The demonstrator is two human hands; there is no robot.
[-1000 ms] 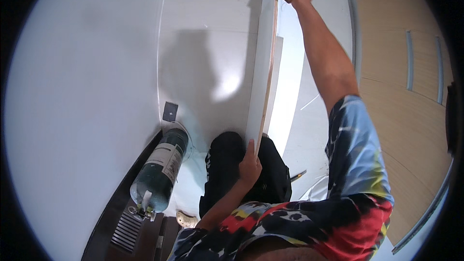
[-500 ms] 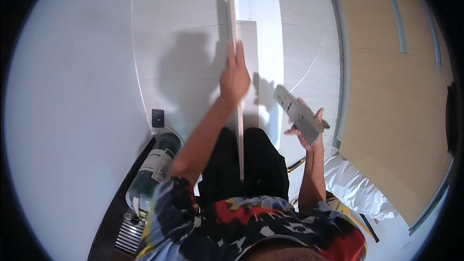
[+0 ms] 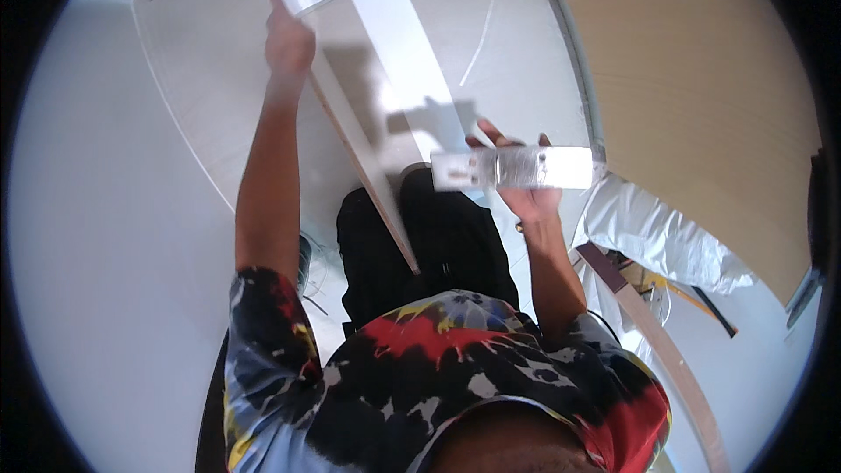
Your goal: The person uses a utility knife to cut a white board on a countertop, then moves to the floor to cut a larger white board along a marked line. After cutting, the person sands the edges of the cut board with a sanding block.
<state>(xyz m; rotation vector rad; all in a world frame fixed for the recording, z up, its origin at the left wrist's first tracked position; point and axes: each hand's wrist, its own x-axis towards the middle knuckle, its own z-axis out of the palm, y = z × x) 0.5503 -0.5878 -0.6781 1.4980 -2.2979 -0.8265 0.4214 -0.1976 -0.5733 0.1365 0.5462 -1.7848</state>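
A long, narrow board (image 3: pixel 355 144) with a pale face and a wood-coloured edge slants from the upper left down to my dark trousers, its near end between my legs. My left hand (image 3: pixel 291 42), slightly blurred, is closed around its far part, one finger stretched along the edge. In front of my right side, my right hand (image 3: pixel 530 197) holds a shiny silver metal bracket (image 3: pixel 543 166) with slots and holes. The bracket lies level across the palm, and fingertips show past its far side. Part of that hand is hidden under the metal.
A white strip (image 3: pixel 385 26) lies on the pale floor ahead. At the right stands a large tan panel (image 3: pixel 683 105), with crumpled white sheeting (image 3: pixel 666 232) by its lower edge. Tools and a curved wooden strip (image 3: pixel 657 337) lie at the lower right.
My left hand has moved forward and left, tilting the board's far end leftward. The bracket in my right hand has turned from slanted to level. The view has shifted too.
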